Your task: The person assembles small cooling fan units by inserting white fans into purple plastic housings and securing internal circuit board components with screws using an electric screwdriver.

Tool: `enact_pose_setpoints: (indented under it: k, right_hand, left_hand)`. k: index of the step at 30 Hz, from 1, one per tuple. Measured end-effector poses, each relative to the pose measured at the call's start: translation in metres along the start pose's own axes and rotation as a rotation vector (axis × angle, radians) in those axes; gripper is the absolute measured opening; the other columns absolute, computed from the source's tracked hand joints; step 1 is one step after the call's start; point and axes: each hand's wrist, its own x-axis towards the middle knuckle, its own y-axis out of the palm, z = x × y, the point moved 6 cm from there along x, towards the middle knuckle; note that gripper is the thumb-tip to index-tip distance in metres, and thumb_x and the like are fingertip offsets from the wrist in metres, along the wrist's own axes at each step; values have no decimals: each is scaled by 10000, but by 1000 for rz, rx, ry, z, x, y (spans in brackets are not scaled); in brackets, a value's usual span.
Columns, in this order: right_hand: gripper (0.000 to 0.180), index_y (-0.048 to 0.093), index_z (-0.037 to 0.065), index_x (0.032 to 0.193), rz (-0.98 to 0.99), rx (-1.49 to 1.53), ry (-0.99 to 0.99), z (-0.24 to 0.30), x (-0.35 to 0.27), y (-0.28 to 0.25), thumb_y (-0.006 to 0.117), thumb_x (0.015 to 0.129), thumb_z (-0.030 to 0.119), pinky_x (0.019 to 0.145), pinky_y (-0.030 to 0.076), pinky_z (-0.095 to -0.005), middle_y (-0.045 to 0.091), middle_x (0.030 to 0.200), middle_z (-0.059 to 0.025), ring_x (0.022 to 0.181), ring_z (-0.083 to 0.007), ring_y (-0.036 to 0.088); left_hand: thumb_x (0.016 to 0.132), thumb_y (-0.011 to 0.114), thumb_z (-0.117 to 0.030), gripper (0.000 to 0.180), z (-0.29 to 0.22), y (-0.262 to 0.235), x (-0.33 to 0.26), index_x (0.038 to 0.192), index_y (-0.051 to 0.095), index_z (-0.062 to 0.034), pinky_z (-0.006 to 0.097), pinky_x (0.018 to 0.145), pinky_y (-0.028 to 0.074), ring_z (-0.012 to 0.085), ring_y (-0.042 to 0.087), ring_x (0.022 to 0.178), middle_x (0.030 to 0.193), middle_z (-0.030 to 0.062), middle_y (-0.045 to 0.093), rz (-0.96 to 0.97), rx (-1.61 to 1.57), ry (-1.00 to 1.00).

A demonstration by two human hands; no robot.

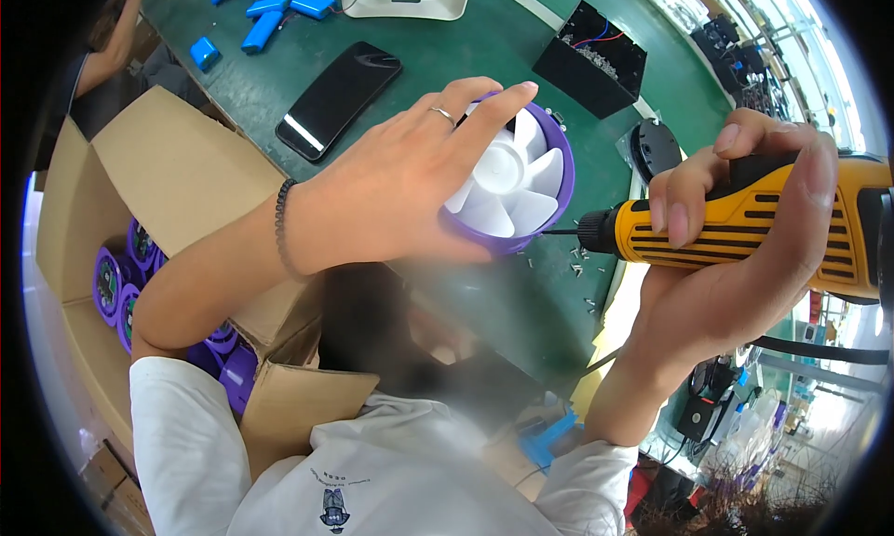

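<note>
My left hand (391,187) grips a small fan (500,170) with white blades and a purple ring housing, its fingers over the top of the rim. The blades face up toward me. In my right hand (717,303) is a yellow and black electric screwdriver (736,227), held level and pointing left. Its thin bit reaches the lower right side of the purple housing and seems to touch it. Any screw at the bit's tip is too small to make out. Several loose screws (577,268) lie on the green table just beneath the screwdriver's nose.
Beyond my left hand lies a black phone (326,103). Blue battery packs (268,24) and a white appliance (410,0) sit farther back. A black box (562,67) holds screws and wires. An open cardboard box (191,149) at left contains purple parts. Another person's arm (121,33) shows top left.
</note>
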Motion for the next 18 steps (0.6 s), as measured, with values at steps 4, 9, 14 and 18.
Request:
enact_pose_setpoints:
  k: [4,9,14,18]
  right_hand:
    - [325,550,18,930,-221,-315,-164,19,-1,2,642,934,330,472,430,-261,595,880,-115,454,-133,525]
    - [361,547,17,981,-316,-612,-239,37,1,-11,623,947,368,506,432,-268,579,921,-113,470,-123,512]
    - [385,525,35,1078,-62,-394,-179,33,1,0,516,1000,412,475,410,-258,539,972,-110,471,-118,490]
    - [419,515,21,1084,-5,-480,-185,18,-5,5,479,1013,433,452,413,-267,558,945,-129,456,-116,492]
  left_hand:
    - [668,865,-322,1068,-1,-2,-1,1515,270,-61,470,956,490,463,536,1149,1395,253,408,-8,10,3]
    - [669,874,-326,1093,-3,-2,-2,1527,250,-63,480,969,483,475,528,1164,1408,271,395,2,35,-29]
    - [633,887,-429,1198,-3,-1,-3,1557,213,-73,484,1062,406,483,461,1264,1460,265,367,64,30,-110]
    - [667,875,-347,1121,-4,-2,-3,1542,230,-72,500,976,478,478,518,1185,1416,284,386,17,70,-63]
